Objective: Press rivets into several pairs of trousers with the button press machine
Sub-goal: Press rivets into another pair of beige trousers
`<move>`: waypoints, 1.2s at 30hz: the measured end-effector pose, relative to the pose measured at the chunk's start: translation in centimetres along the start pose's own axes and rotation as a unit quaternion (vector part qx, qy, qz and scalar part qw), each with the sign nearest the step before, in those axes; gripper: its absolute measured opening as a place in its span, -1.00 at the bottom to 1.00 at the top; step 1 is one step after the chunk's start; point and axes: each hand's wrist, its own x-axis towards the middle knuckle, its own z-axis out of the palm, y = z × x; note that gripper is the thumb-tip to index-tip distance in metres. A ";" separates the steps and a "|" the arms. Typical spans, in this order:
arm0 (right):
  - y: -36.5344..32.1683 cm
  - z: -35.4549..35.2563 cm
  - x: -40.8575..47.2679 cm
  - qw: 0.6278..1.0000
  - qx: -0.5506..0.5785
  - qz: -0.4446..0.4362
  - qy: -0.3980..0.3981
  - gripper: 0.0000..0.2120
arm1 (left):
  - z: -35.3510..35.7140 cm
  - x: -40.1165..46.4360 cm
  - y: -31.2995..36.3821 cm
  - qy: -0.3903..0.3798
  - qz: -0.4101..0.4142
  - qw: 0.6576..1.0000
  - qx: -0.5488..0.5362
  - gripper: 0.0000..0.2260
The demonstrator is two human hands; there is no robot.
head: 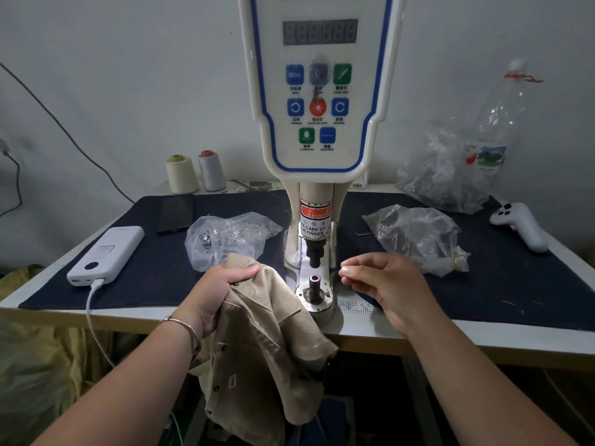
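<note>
**Inspector:** Your left hand [222,292] grips a bunched fold of the khaki trousers [267,346], fingers curled round the cloth at the table's front edge, just left of the lower die [315,284]. Your right hand [383,286] hovers just right of the die with thumb and forefinger pinched together; whether a rivet sits between them, I cannot tell.

**Operator:** And the trousers themselves?

**Inspector:** Twill weave, tan, draped off the table [450,338] and hanging below it. Dark buttons and a small label show on the hanging part; the label is too small to read.

**Operator:** Markings on the press?

**Inspector:** The button press machine [318,91] reads "BUTTON MACHINE" at the top, cut off by the frame. Its panel has a "MENU" key. The ram [315,226] carries a red "WARNING" sticker and "CARE OF … FINGER". A ruler strip [357,309] by your right hand shows 18 and 19. Clear plastic bags [231,236] lie on the dark cloth mat [145,278] either side.
</note>
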 end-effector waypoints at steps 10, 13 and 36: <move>-1.1 3.5 -0.5 1.000 -0.027 -0.007 0.005 -0.85 | 0.0 -0.1 0.0 -0.007 0.003 1.000 -0.008 -0.83; -1.3 3.5 -0.5 0.999 0.020 0.025 -0.007 -0.85 | -0.1 0.0 0.0 -0.008 0.003 1.000 -0.008 -0.82; -1.7 2.9 -1.3 0.946 0.260 0.193 -0.014 -0.81 | 0.2 -0.5 0.3 -0.009 0.002 1.000 0.006 -0.82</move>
